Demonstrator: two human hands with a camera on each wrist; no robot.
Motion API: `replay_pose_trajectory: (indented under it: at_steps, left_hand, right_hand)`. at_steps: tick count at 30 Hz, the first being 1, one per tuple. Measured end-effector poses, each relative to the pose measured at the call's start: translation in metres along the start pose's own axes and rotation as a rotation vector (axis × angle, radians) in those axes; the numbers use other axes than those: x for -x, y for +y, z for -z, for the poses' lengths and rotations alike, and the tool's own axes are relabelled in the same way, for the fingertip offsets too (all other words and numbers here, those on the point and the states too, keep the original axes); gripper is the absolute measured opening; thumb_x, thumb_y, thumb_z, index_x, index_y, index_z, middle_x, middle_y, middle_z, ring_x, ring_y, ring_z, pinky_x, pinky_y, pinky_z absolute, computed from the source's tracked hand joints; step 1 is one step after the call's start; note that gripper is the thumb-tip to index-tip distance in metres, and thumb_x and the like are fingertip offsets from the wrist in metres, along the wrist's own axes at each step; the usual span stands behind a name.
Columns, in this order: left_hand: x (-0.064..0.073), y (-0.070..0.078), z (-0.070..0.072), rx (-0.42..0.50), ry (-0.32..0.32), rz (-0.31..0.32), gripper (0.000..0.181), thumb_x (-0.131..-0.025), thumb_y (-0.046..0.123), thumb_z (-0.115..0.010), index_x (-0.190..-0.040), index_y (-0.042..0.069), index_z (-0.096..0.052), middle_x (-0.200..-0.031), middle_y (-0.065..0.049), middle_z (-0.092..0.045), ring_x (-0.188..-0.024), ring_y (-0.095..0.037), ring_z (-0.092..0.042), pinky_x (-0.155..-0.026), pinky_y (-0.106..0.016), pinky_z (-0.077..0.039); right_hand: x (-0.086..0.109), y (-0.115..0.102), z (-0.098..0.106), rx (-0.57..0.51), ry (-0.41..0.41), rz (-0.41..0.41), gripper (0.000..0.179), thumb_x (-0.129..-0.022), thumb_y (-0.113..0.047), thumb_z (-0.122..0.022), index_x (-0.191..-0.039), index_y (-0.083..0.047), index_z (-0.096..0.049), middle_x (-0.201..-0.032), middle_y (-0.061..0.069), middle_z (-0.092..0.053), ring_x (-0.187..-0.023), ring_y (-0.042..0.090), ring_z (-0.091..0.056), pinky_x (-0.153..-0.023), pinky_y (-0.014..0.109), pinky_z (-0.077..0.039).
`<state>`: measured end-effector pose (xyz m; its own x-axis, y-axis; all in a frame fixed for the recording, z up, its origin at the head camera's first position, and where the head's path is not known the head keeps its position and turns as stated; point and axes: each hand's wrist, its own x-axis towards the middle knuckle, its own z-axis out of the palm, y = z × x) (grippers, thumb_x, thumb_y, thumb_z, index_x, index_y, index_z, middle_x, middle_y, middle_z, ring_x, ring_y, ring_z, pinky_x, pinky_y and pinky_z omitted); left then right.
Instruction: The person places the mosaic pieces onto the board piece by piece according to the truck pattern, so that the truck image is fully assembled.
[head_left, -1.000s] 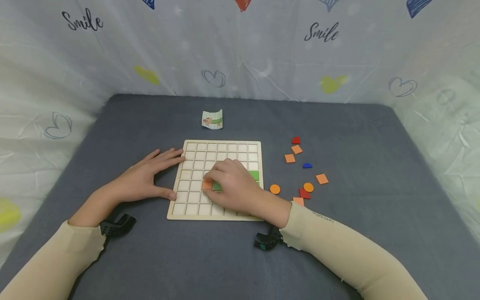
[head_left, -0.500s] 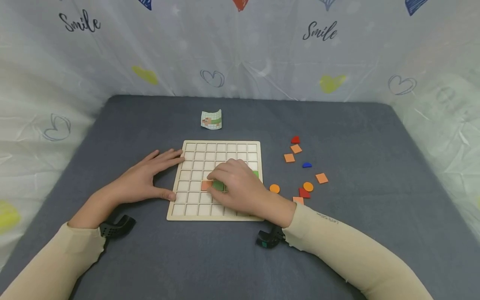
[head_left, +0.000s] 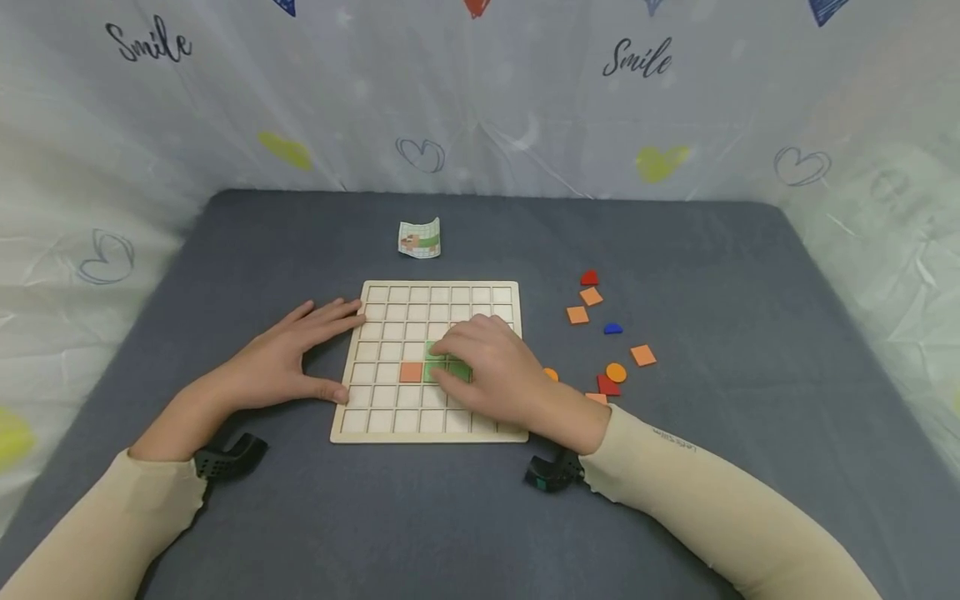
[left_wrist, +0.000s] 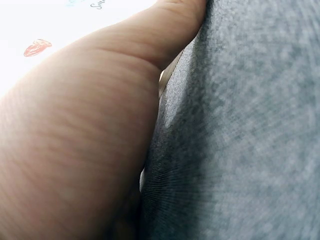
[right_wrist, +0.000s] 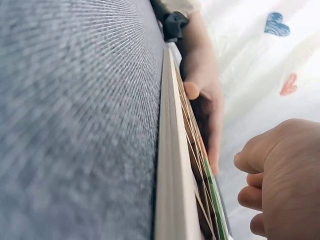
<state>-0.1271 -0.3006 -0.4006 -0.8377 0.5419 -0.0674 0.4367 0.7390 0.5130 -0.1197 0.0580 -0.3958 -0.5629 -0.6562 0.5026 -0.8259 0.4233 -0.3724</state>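
Observation:
A pale wooden grid board (head_left: 383, 396) lies on the grey cloth. My left hand (head_left: 277, 362) is spread along its left side, fingertips and thumb right at the rim. Over the board's right half hovers my right hand (head_left: 491, 371), its fingers loosely bent with nothing visible between them. One orange square tile (head_left: 410, 372) sits in a board cell. To its right, several green tiles (head_left: 460, 369) fill cells, partly hidden under the right hand. In the right wrist view, that hand (right_wrist: 290, 180) appears raised apart from the board's edge (right_wrist: 175, 190).
Loose pieces lie right of the board: orange squares (head_left: 643, 356), orange discs (head_left: 616, 372), red pieces (head_left: 608, 385) and a blue half-round (head_left: 613, 329). A small picture card (head_left: 419, 239) with a grid pattern lies behind the board. A printed curtain (head_left: 480, 108) hangs beyond the table.
My right hand has drawn back to the right from beside the orange tile, uncovering it and more of the green tiles. The left hand stays at the board's left rim.

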Motion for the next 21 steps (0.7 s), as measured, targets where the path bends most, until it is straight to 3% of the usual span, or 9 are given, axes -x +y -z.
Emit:
replay_pose_trajectory:
  at_steps: [14, 21]
  left_hand:
    - [0.001, -0.001, 0.0, -0.004, -0.002, 0.004, 0.114, -0.08, 0.067, -0.09, -0.173, 0.035, -0.033, -0.181, 0.012, -0.018, -0.168, -0.025, -0.014, -0.137, -0.047, -0.001]
    - [0.002, 0.0, 0.0, -0.006, -0.008, 0.012, 0.114, -0.08, 0.068, -0.089, -0.173, 0.034, -0.033, -0.181, 0.011, -0.018, -0.168, -0.025, -0.014, -0.137, -0.047, -0.001]
  right_hand:
    - [0.017, 0.004, 0.023, -0.066, 0.037, -0.047, 0.014, -0.098, -0.015, -0.08, -0.109, -0.008, -0.084, -0.105, 0.003, -0.079, -0.096, 0.021, -0.065, -0.09, 0.042, -0.053]
    - [0.027, 0.013, 0.033, -0.064, 0.057, -0.074, 0.015, -0.098, -0.015, -0.08, -0.111, -0.008, -0.083, -0.108, 0.002, -0.078, -0.101, 0.021, -0.065, -0.086, 0.041, -0.051]
